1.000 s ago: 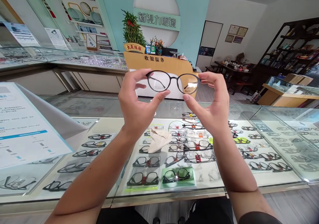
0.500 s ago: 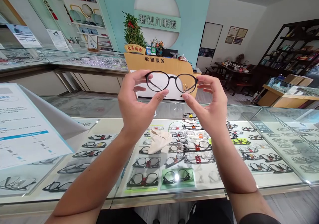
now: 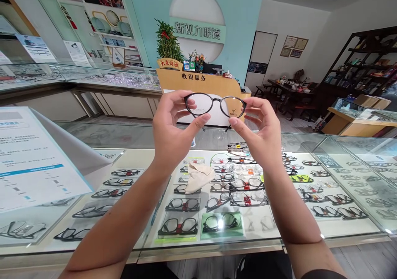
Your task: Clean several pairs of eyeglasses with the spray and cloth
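A pair of black round-framed eyeglasses is held up in front of me, above the glass display case. My left hand pinches its left end between thumb and fingers. The right end is gripped the same way by my right hand. The lenses are clear, with small print on them, and the temple tips point down behind the frame. Below the hands, a crumpled beige cloth lies on the glass top.
Rows of eyeglasses are inside the case under the glass. A printed sheet stands at the left on the case. Beyond are a wooden cashier counter with a plant, and another glass case at the back left.
The eyeglasses have tilted a little, so their temple tips now show lower beneath the frame. My left hand has shifted slightly right. Both hands keep hold.
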The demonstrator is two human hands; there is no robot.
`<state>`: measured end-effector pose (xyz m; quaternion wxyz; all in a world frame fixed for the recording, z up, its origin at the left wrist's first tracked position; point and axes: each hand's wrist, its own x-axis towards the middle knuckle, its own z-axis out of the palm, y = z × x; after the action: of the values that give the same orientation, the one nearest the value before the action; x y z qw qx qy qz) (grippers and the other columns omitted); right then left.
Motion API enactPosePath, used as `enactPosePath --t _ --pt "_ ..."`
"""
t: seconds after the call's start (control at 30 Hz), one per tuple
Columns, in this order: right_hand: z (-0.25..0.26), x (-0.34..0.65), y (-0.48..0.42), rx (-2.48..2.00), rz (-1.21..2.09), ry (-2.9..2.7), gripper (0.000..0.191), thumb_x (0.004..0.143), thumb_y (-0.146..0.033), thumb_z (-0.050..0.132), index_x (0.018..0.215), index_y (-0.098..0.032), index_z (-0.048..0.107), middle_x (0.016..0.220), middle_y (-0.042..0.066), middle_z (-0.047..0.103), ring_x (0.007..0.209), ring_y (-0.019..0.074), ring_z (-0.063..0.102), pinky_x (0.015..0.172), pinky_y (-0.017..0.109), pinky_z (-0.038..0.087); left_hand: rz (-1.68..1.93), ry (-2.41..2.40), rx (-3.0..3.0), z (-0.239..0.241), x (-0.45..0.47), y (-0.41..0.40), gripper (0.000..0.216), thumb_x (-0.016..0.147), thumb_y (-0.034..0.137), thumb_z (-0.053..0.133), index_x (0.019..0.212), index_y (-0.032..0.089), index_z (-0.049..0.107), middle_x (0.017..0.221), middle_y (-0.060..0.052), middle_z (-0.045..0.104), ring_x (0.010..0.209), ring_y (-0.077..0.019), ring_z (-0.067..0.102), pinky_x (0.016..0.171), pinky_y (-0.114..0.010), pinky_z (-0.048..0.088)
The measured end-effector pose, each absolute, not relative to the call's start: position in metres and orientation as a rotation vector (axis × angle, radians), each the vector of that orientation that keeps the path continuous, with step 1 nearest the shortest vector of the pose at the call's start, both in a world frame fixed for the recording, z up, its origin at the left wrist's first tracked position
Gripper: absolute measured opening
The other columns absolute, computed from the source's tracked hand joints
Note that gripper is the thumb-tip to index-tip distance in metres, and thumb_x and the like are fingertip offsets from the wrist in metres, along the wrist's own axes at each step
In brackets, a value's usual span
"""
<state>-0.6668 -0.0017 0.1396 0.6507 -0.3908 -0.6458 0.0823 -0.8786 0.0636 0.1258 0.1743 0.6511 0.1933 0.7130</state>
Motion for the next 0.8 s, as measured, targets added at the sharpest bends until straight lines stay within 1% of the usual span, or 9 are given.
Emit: enactPosePath --t 0.07,0.13,0.23,0.33,0.5,0.6,0.7,0.8 --pt "0.138 -0.668 0.0 -0.877 0.232 -1.469 0.044 0.096 -0.045 0.089 0.131 -0.035 0.064 0.139 0.007 0.075 0.129 0.0268 0.074 0.11 0.05 0.063 2.024 0.532 1.827 0.126 -0.878 0.065 0.057 0.086 0.055 0.102 0.13 0.03 0.074 0.116 -0.004 0.076 0.111 -0.0204 0.075 0.1 -0.042 0.064" --pt "0.137 -0.668 0.003 -0.859 0.285 -1.483 0.044 0.097 -0.045 0.088 0.132 -0.036 0.062 0.134 0.006 0.077 0.128 0.0254 0.075 0.112 0.049 0.062 2.026 0.516 1.822 0.126 -0.877 0.066 0.058 0.085 0.057 0.102 0.129 0.032 0.074 0.115 -0.003 0.075 0.111 -0.0201 0.074 0.101 -0.042 0.064" --pt "0.136 -0.666 0.009 -0.815 0.314 -1.511 0.044 0.097 -0.044 0.087 0.131 -0.035 0.06 0.124 0.003 0.076 0.122 0.0236 0.075 0.116 0.049 0.06 2.031 0.479 1.85 0.127 -0.879 0.069 0.055 0.087 0.057 0.101 0.128 0.032 0.073 0.113 -0.003 0.073 0.106 -0.0188 0.072 0.099 -0.042 0.064" --pt "0.136 -0.663 0.013 -0.814 0.291 -1.537 0.046 0.096 -0.045 0.087 0.13 -0.035 0.059 0.119 0.003 0.075 0.12 0.0236 0.074 0.117 0.049 0.058 2.047 0.511 1.896 0.126 -0.883 0.074 0.056 0.086 0.056 0.101 0.128 0.032 0.073 0.113 -0.003 0.072 0.105 -0.0197 0.07 0.1 -0.043 0.061" --pt "0.136 -0.659 0.015 -0.811 0.229 -1.54 0.048 0.095 -0.047 0.088 0.131 -0.034 0.058 0.121 0.003 0.074 0.118 0.0245 0.073 0.115 0.049 0.055 2.053 0.556 1.943 0.124 -0.885 0.078 0.058 0.083 0.047 0.103 0.131 0.032 0.074 0.117 -0.004 0.074 0.109 -0.0214 0.07 0.101 -0.043 0.057" --pt "0.135 -0.659 0.015 -0.803 0.224 -1.527 0.048 0.096 -0.046 0.087 0.132 -0.033 0.058 0.124 0.004 0.073 0.12 0.0242 0.073 0.115 0.048 0.055 2.044 0.574 1.962 0.123 -0.884 0.076 0.054 0.089 0.049 0.096 0.135 0.034 0.072 0.118 -0.004 0.074 0.111 -0.0226 0.073 0.103 -0.044 0.06" --pt "0.135 -0.66 0.016 -0.797 0.22 -1.486 0.049 0.096 -0.045 0.087 0.132 -0.033 0.056 0.128 0.006 0.072 0.124 0.0245 0.073 0.115 0.048 0.055 1.996 0.61 1.984 0.123 -0.883 0.075 0.052 0.093 0.049 0.09 0.139 0.035 0.071 0.123 -0.006 0.075 0.117 -0.0246 0.074 0.107 -0.045 0.063" --pt "0.133 -0.663 0.016 -0.811 0.197 -1.439 0.05 0.095 -0.047 0.088 0.129 -0.033 0.055 0.131 0.007 0.074 0.129 0.026 0.073 0.115 0.049 0.056 1.98 0.668 1.974 0.122 -0.882 0.075 0.052 0.094 0.048 0.087 0.142 0.035 0.071 0.13 -0.008 0.075 0.125 -0.0272 0.074 0.105 -0.045 0.066"
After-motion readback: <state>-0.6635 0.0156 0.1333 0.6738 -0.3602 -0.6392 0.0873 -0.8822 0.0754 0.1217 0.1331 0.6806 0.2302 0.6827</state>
